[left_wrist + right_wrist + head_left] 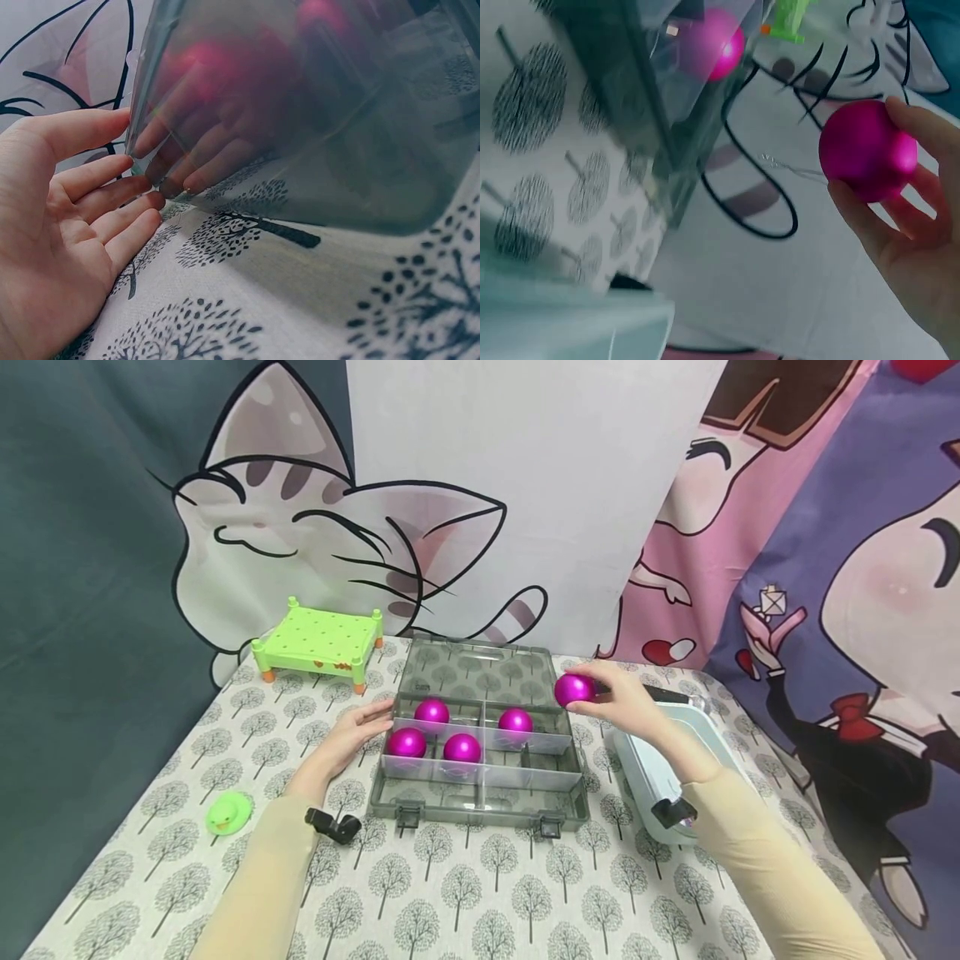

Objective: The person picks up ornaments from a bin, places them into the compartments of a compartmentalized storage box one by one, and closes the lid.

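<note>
A magenta ball is pinched between the fingers and thumb of my right hand, just off the right edge of a grey see-through compartment box. In the right wrist view the same ball shows a thin looped string at its side. My left hand touches the box's left wall with extended fingers; the left wrist view shows the fingertips against that wall. The box's lid lies back. Inside, three magenta balls sit in the left compartments and one ball in the back right compartment.
A pale blue bin stands right of the box under my right forearm, with a black-handled object across its back. A green toy bed is at the back left. A green rubber duck lies at the left.
</note>
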The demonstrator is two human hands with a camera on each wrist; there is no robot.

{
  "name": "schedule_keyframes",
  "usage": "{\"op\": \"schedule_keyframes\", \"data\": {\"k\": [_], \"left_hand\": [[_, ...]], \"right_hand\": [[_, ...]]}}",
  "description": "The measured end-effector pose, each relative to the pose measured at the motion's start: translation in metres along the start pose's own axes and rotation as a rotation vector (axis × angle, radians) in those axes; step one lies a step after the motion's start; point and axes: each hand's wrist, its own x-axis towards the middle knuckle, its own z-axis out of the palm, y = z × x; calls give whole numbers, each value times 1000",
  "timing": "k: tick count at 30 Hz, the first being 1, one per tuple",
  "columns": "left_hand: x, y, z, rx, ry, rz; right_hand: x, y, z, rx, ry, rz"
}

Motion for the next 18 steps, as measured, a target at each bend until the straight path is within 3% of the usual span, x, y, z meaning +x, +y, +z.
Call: {"op": "schedule_keyframes", "data": {"k": [6,12,18], "left_hand": [[1,1,-1,-6,1,-5],[1,1,0,12,-8,0],[1,0,0,16,-3,-2]], "right_hand": [[6,-9,23,130,-177,-56],[8,-16,44,148,-315,-73],[11,-20,59,138,-390,-105]]}}
